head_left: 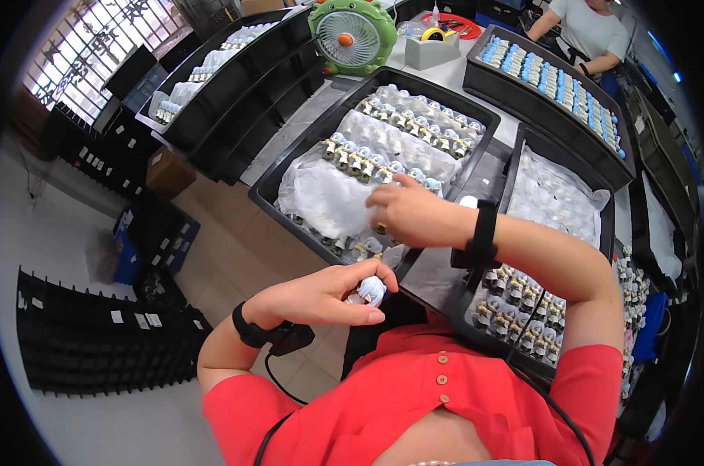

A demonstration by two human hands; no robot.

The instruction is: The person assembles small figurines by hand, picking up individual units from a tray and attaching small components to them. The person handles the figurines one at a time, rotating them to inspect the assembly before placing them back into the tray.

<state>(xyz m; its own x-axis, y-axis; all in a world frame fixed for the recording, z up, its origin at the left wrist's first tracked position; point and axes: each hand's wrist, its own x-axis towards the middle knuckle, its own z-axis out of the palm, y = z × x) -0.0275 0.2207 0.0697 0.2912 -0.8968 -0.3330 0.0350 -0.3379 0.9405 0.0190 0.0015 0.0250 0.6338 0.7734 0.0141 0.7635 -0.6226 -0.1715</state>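
My left hand (pixel 327 295) is closed around a small figurine (pixel 372 291) with pale blue hair, held in front of my body just off the tray's near edge. My right hand (pixel 416 213) hovers over the black tray (pixel 278 203), its fingers bent and apart, slightly blurred. Its fingertips are beside a crumpled translucent plastic sheet (pixel 325 198) and close to a row of figurines (pixel 383 167). No object shows plainly between them, though the palm side is hidden. More figurines lie in rows between plastic sheets in that tray.
At right stands another tray with plastic sheeting (pixel 558 194) and figurines (pixel 523 311). Behind it is a bin of blue-and-white pieces (pixel 550 81). A green fan (pixel 353 39) and a tape dispenser (pixel 432 50) stand at the back. Black bins (pixel 235 101) rise at left. A person (pixel 589 35) is far right.
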